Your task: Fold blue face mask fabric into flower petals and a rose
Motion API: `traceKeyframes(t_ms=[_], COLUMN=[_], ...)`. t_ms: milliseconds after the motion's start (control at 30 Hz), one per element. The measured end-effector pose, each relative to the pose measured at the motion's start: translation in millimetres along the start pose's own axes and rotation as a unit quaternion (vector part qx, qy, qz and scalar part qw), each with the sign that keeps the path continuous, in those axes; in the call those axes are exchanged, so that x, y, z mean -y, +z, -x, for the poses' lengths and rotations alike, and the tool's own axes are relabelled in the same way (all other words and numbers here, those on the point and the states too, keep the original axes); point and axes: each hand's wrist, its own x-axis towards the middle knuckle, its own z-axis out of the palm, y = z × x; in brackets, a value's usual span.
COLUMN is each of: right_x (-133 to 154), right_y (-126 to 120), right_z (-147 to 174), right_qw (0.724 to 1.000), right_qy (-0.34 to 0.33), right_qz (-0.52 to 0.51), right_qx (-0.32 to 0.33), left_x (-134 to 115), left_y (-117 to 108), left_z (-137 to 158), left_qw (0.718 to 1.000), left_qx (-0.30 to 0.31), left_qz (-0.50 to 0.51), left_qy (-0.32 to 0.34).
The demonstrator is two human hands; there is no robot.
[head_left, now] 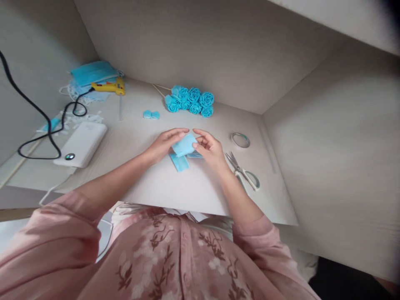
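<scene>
A light blue piece of mask fabric (184, 144) is held between my two hands over the table. My left hand (164, 143) pinches its upper left edge with the thumb on top. At its right edge, my right hand (211, 149) grips it between thumb and curled fingers. Beneath the hands lie another blue fabric strip (180, 163) and a further blue piece (195, 155), partly covered. Beyond my left hand rests a small folded blue petal piece (151, 114). Further back is a cluster of blue fabric roses (194, 100), some with thin sticks.
Scissors (242, 170) and a roll of tape (240, 140) lie to the right. At the left are a white power bank (83, 143), a black cable (29, 100), a yellow glue gun (109, 87) and stacked blue masks (93, 73). Walls enclose the table's back and sides.
</scene>
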Motion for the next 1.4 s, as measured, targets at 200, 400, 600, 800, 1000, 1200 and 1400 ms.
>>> traceKeyframes(t_ms=[200, 400, 600, 800, 1000, 1200, 1400], right_x=[3.4, 1.5, -1.4, -1.2, 2.7, 3.5, 0.6], right_y=[-0.1, 0.8, 1.6, 5.3, 8.9, 7.7, 7.4], right_z=[2.6, 1.2, 1.1, 3.0, 7.5, 7.9, 6.5], right_qw=[1.0, 0.999, 1.0, 0.995, 0.98, 0.978, 0.976], right_qy=[-0.003, 0.017, 0.015, -0.021, -0.052, -0.061, -0.068], right_qz=[0.015, -0.027, 0.002, 0.099, 0.193, 0.2, 0.208], right_qx=[-0.014, 0.005, 0.013, 0.019, 0.013, 0.013, 0.011], left_x=[4.6, 7.1, 3.5, 5.0, 5.5, 2.7, 5.5], left_y=[-0.1, 0.9, 1.1, -2.0, -2.7, -2.9, -4.3], left_z=[-0.5, 0.4, 1.9, 2.3, 0.9, 0.5, -1.7], left_qw=[0.999, 0.997, 0.913, 0.846, 0.855, 0.922, 0.888], left_qx=[0.02, 0.009, -0.087, -0.037, -0.037, -0.04, 0.004], left_qz=[-0.012, -0.048, -0.282, -0.391, -0.399, -0.287, -0.349], left_qy=[0.028, 0.061, 0.282, 0.36, 0.328, 0.255, 0.3])
